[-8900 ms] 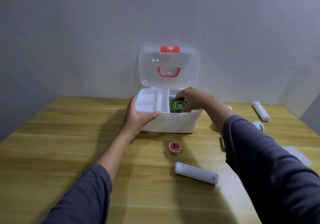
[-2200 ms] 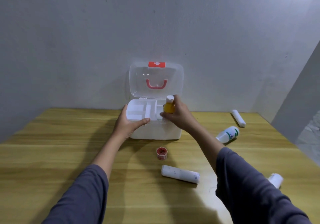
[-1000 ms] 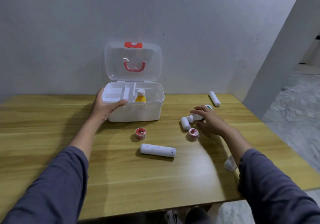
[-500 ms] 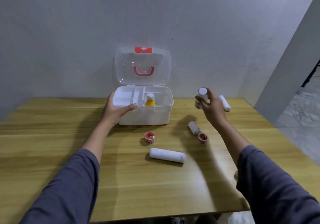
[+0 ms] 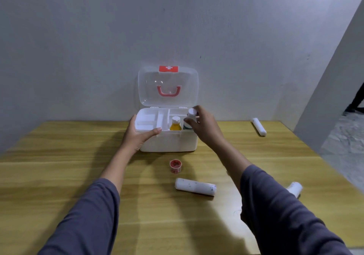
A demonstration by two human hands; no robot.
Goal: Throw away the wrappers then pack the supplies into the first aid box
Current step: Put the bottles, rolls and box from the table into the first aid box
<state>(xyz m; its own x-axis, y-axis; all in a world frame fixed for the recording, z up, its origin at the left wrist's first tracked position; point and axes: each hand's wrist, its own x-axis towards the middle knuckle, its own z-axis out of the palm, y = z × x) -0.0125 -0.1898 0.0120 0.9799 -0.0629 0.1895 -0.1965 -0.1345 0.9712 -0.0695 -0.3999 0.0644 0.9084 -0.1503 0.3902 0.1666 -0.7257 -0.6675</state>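
Your right hand [image 5: 204, 125] grips a small white-capped bottle [image 5: 190, 116], held roughly upright over the right-hand compartment of the first aid box [image 5: 167, 140], just right of the yellow bottle [image 5: 175, 123] standing inside. The free space lies straight below your fingers, so lower it along its long axis. Your left hand [image 5: 137, 134] clasps the box's front-left corner, steadying it on the worktop [image 5: 59, 176].
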